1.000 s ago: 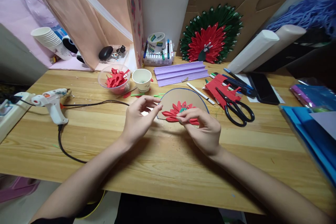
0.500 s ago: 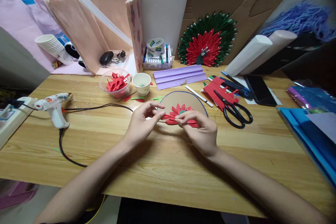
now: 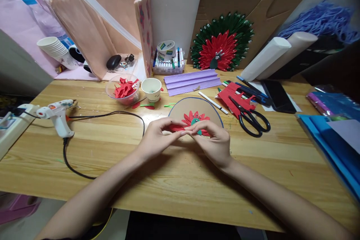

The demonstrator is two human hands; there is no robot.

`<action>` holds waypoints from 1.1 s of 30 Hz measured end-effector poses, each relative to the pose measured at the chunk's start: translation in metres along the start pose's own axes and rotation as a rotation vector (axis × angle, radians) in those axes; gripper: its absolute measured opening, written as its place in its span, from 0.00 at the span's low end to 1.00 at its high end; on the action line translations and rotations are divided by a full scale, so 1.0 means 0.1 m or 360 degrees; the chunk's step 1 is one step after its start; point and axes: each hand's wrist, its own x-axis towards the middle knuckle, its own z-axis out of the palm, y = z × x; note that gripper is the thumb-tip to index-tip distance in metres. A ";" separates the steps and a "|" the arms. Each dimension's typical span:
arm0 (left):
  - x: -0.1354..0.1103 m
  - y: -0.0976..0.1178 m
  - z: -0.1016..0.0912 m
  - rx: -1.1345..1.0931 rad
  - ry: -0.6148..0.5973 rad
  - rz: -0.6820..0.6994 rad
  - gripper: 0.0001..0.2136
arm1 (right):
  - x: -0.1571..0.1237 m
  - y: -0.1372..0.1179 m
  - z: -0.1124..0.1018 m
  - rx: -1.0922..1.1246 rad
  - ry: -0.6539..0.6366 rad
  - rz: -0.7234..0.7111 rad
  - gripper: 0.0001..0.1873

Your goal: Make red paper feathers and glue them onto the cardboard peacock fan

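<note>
A brown cardboard half-disc with a blue edge point(image 3: 205, 107) lies on the wooden table point(image 3: 180, 180). Red paper petals point(image 3: 194, 117) fan out on it around a small green piece. My left hand point(image 3: 157, 138) and my right hand point(image 3: 215, 142) meet at the disc's near edge, fingertips touching. Both pinch and press a red petal at the left of the fan. The fingers of both hands are curled and closed on that petal.
A white glue gun point(image 3: 57, 114) with a black cord lies at the left. A clear bowl of red petals point(image 3: 123, 89) and a paper cup point(image 3: 152, 88) stand behind the hands. Black scissors point(image 3: 250, 118), pens, purple folded paper point(image 3: 192, 78) and a finished green-red fan point(image 3: 222, 43) are at the right and back.
My left hand has moved right and down to meet my right hand at the disc's edge. Both now pinch a red petal together.
</note>
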 end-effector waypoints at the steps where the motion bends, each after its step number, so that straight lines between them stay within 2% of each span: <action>1: 0.00 0.00 0.00 0.0032 0.0010 -0.0002 0.09 | 0.00 0.00 0.00 -0.0009 -0.0015 -0.0013 0.06; 6: 0.02 -0.02 0.00 -0.0064 0.0033 -0.0069 0.08 | 0.00 0.03 0.00 -0.0106 -0.0042 -0.0073 0.06; 10: 0.08 -0.07 -0.02 -0.0210 0.0110 -0.0226 0.10 | 0.02 0.06 -0.03 -0.0208 -0.0005 -0.0046 0.06; 15: 0.15 -0.19 -0.04 -0.0239 0.0154 -0.0558 0.13 | -0.03 0.17 -0.20 -0.0320 -0.0069 0.0017 0.06; 18: 0.17 -0.25 -0.02 -0.0225 0.0125 -0.0647 0.13 | -0.10 0.24 -0.31 -0.0347 -0.0113 -0.0016 0.07; 25: 0.16 -0.34 -0.02 0.0025 0.0046 -0.0519 0.13 | -0.16 0.21 -0.42 -0.0413 -0.0069 -0.0076 0.08; 29: 0.14 -0.40 -0.05 0.0293 0.0046 -0.0267 0.13 | -0.13 0.18 -0.41 -0.0451 -0.0068 -0.0119 0.07; 33: 0.13 -0.41 -0.06 0.0589 -0.0040 0.0016 0.11 | -0.14 0.18 -0.42 -0.0454 -0.0069 -0.0085 0.06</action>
